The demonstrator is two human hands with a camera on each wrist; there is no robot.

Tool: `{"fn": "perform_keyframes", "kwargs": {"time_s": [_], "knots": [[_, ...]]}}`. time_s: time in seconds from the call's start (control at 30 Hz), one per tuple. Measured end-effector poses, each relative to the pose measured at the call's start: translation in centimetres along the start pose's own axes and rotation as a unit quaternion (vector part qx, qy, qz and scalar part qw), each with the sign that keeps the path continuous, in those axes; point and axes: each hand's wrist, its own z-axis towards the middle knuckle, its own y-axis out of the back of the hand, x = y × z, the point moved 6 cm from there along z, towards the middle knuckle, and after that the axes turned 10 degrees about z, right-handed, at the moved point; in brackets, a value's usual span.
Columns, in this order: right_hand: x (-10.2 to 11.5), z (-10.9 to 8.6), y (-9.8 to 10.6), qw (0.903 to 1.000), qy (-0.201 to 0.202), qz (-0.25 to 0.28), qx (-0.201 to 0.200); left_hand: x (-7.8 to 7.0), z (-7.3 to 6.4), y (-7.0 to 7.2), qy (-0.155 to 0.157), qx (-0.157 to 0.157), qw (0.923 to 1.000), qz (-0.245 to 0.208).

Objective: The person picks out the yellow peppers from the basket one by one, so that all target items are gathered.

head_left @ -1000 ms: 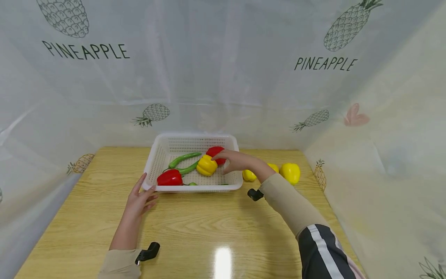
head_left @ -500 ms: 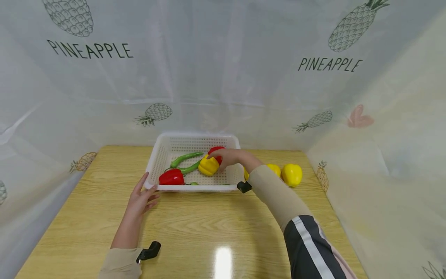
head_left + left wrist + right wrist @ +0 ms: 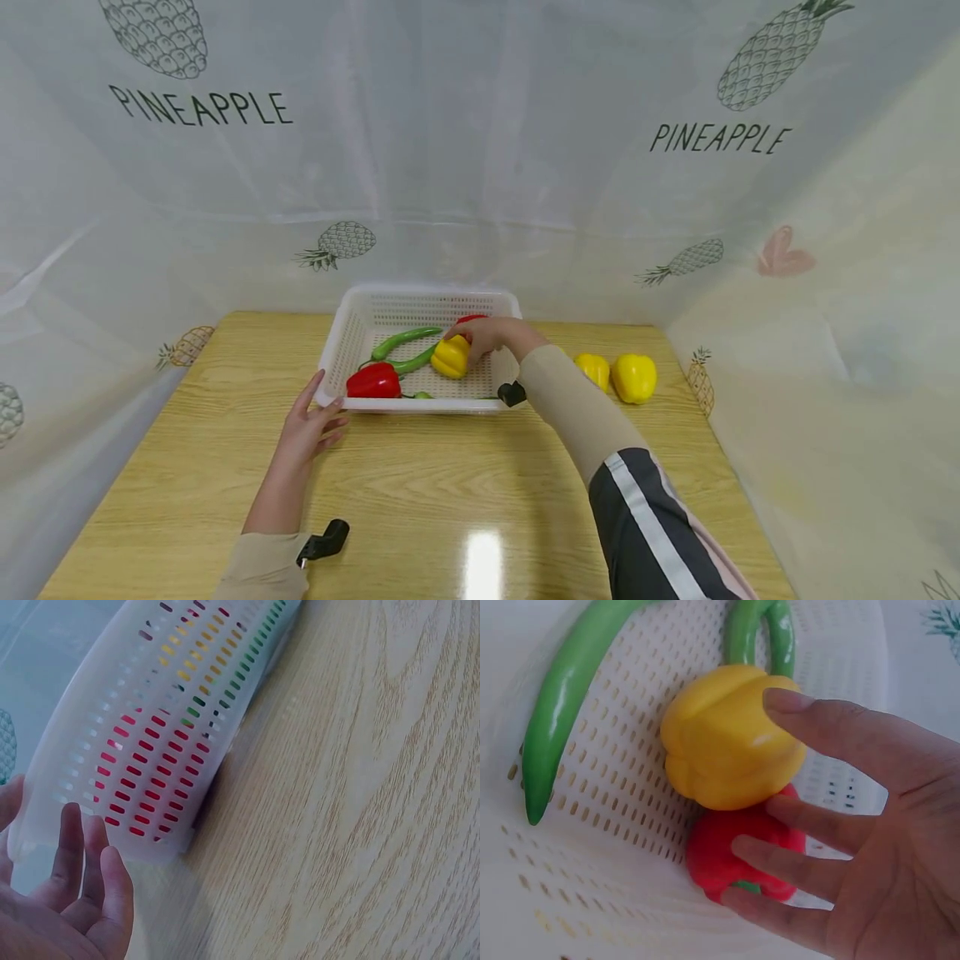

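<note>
My right hand [image 3: 491,335] reaches into a white perforated plastic basket [image 3: 420,406]. In the right wrist view its thumb lies over a yellow bell pepper [image 3: 727,742]. The other fingers, spread apart, overlap a red bell pepper [image 3: 712,847] beside it. In the head view the hand covers much of that red pepper. My left hand [image 3: 303,429] touches the basket's front left corner with its fingers loosely extended. Near that corner lies another red bell pepper [image 3: 373,381]. Two long green chili peppers [image 3: 405,340] lie behind it, and some smaller green bits show at the front wall.
Two yellow bell peppers [image 3: 633,379] sit on the wooden table [image 3: 420,492], right of the basket. My right sleeve [image 3: 577,408] passes in front of that side. A white pineapple-print sheet [image 3: 480,150] hangs behind the table and along its sides.
My right hand has moved left and further over the yellow pepper in the basket. Its sleeve now hides one of the yellow peppers on the table. The left hand stays at the corner.
</note>
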Motion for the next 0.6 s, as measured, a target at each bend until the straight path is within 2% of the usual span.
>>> {"fn": "perform_keyframes", "kwargs": {"time_s": [0.13, 0.3, 0.6], "knots": [[-0.5, 0.9, -0.1, 0.9989, -0.046, -0.005, -0.003, 0.1, 0.1, 0.0, 0.003, -0.001, 1.0, -0.004], [-0.8, 1.9, -0.1, 0.9971, -0.075, -0.007, -0.007, 0.2, 0.1, 0.0, -0.001, -0.001, 0.9999, -0.01], [-0.6, 2.3, 0.0, 0.9964, -0.08, 0.024, 0.013, 0.0, 0.0, 0.0, -0.001, -0.005, 1.0, -0.008]]}}
